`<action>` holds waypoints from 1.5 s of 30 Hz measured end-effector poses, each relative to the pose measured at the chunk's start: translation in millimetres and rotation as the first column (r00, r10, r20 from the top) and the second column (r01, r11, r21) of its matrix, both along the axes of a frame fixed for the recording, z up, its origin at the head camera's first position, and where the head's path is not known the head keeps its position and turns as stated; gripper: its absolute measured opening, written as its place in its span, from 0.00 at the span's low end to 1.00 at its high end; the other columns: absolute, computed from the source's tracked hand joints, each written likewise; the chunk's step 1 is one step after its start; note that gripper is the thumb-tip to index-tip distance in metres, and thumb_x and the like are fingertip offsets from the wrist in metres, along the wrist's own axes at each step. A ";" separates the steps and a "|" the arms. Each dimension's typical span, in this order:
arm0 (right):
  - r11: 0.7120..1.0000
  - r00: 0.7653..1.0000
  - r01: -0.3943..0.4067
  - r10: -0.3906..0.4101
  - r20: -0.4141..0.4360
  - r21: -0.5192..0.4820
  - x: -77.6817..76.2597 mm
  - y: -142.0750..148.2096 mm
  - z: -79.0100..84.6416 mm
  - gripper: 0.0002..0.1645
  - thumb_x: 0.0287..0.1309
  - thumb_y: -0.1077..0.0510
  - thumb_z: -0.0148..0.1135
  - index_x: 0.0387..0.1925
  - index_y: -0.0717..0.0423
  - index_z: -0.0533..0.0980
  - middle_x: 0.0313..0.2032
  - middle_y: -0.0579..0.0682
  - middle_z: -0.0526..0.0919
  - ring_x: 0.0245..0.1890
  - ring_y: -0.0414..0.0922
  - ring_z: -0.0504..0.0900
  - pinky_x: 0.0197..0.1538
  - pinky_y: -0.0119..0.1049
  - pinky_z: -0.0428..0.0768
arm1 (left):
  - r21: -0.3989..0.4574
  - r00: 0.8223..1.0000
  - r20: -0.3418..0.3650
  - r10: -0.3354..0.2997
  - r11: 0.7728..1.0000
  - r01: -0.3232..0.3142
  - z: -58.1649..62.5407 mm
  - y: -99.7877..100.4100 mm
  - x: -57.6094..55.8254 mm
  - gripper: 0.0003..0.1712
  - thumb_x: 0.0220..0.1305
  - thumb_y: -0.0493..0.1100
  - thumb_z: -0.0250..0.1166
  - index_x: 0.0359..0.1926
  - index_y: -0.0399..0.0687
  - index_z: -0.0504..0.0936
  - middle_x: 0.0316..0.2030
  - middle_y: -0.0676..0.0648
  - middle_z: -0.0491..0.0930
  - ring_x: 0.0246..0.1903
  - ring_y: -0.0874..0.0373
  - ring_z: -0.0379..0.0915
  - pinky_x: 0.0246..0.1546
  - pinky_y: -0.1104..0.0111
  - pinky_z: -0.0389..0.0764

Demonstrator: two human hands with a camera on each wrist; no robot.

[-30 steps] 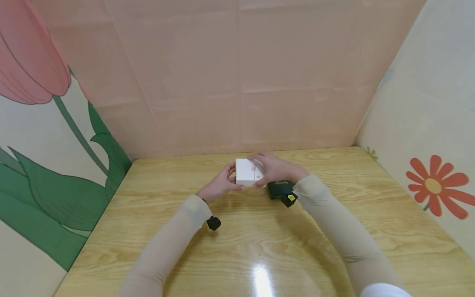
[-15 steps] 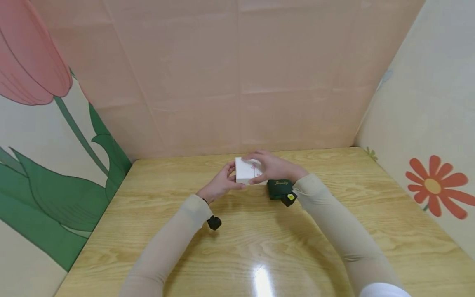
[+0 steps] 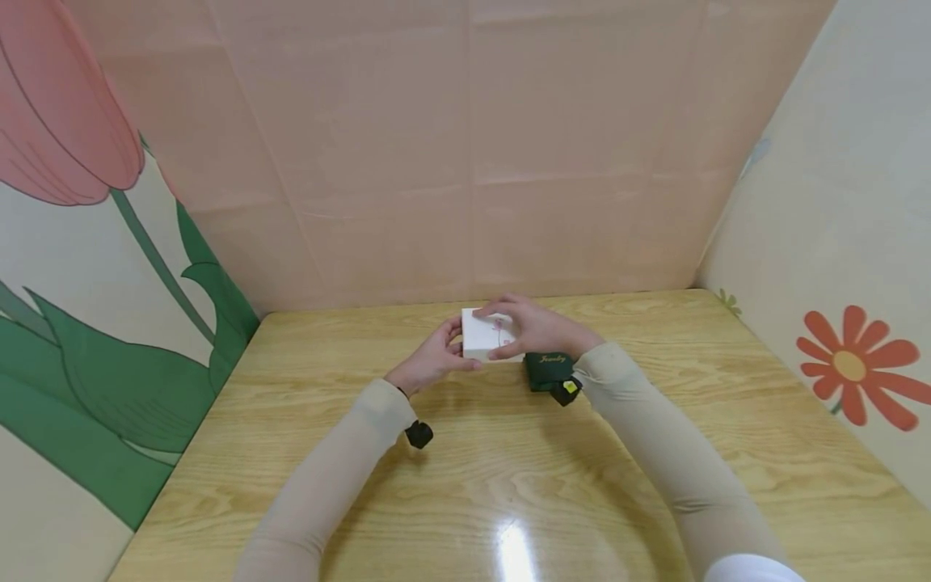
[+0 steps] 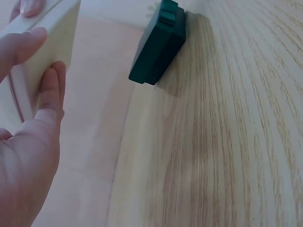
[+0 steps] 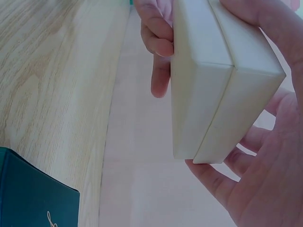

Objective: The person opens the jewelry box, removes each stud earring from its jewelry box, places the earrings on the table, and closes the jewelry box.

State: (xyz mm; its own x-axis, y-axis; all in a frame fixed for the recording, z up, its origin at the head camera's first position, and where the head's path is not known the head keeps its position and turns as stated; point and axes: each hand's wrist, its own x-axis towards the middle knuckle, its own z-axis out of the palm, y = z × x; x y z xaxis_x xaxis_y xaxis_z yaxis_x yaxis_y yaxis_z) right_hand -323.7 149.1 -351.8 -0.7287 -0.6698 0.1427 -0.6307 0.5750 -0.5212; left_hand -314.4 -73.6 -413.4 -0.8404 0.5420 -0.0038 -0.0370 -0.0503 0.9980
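A small white lidded box [image 3: 480, 331] with a pink flower print on top is held up over the table between both hands. My left hand [image 3: 431, 357] grips its left side, with the thumb along the near face and fingers behind. From the right, my right hand [image 3: 544, 326] reaches over and grips the lid, thumb at the near edge and fingers at the far one. In the right wrist view a thin seam runs between lid and base of the box [image 5: 213, 90]. A dark green box [image 3: 547, 373] lettered "Jewelry" sits on the table, partly under my right wrist.
The wood-grain table [image 3: 465, 461] ends at a pink back wall [image 3: 465, 162]. Flower-printed walls stand left and right. A black wrist camera [image 3: 419, 435] is on the left wrist, another black camera [image 3: 566, 391] on the right, close to the green box.
Over the first half second the right hand's fingers slid left across the box top, and the box tilted slightly. Since then both hands and the box have barely moved.
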 end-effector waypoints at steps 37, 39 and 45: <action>1.000 1.000 0.011 -0.012 -0.011 -0.027 -0.7 5.3 -0.9 0.42 0.44 0.47 0.77 0.63 0.46 0.73 0.59 0.53 0.69 0.56 0.51 0.68 0.54 0.49 0.73 | -0.055 1.000 -0.003 -0.018 0.998 0.018 -1.9 2.0 -1.9 0.54 0.55 0.25 0.67 0.75 0.46 0.44 0.70 0.44 0.55 0.64 0.46 0.64 0.57 0.60 0.75; 0.999 1.000 0.009 -0.010 -0.009 -0.046 -0.4 6.3 0.4 0.42 0.44 0.47 0.77 0.63 0.45 0.73 0.60 0.53 0.68 0.56 0.51 0.68 0.54 0.48 0.72 | -0.042 1.000 0.002 -0.013 0.999 0.013 -2.7 2.6 -2.0 0.54 0.54 0.24 0.67 0.74 0.46 0.45 0.69 0.44 0.56 0.64 0.46 0.64 0.57 0.60 0.75; 0.995 1.000 0.002 -0.004 -0.020 -0.104 4.1 9.9 10.4 0.43 0.45 0.46 0.77 0.64 0.44 0.71 0.62 0.51 0.67 0.57 0.51 0.67 0.53 0.47 0.70 | -0.011 1.000 0.018 0.000 1.000 0.000 -5.1 2.9 -2.8 0.53 0.52 0.21 0.66 0.72 0.48 0.48 0.70 0.45 0.54 0.65 0.45 0.63 0.55 0.61 0.76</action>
